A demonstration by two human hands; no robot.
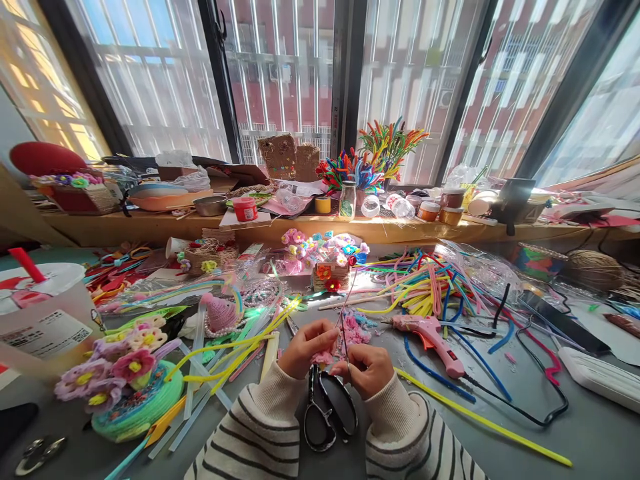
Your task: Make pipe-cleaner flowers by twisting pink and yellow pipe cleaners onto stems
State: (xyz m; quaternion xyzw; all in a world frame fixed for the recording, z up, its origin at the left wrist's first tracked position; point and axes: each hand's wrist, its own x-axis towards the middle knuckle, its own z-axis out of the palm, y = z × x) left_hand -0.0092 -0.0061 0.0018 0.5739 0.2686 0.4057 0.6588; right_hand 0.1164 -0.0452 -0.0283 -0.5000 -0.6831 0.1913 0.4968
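My left hand [309, 345] is closed, its fingertips pinching a small fuzzy pink piece [324, 358] that looks like a chenille flower. Close beside it, my right hand [369, 371] pinches a thin dark wire [344, 327], which rises between the hands. Whether the wire joins the pink piece is hidden by the fingers. Scissors with black handles [320, 427] lie on the table under my hands, their blades mostly covered. Just beyond my fingers is a heap of fuzzy pink snippets [356, 331].
A pink glue gun [434, 341] lies at right with its black cord. Pipe cleaners [430, 287] spread behind it. At left are a round green piece with fuzzy flowers [135, 400], clear glue sticks [193, 393] and a drink cup [45, 320]. A flower basket [330, 273] stands ahead.
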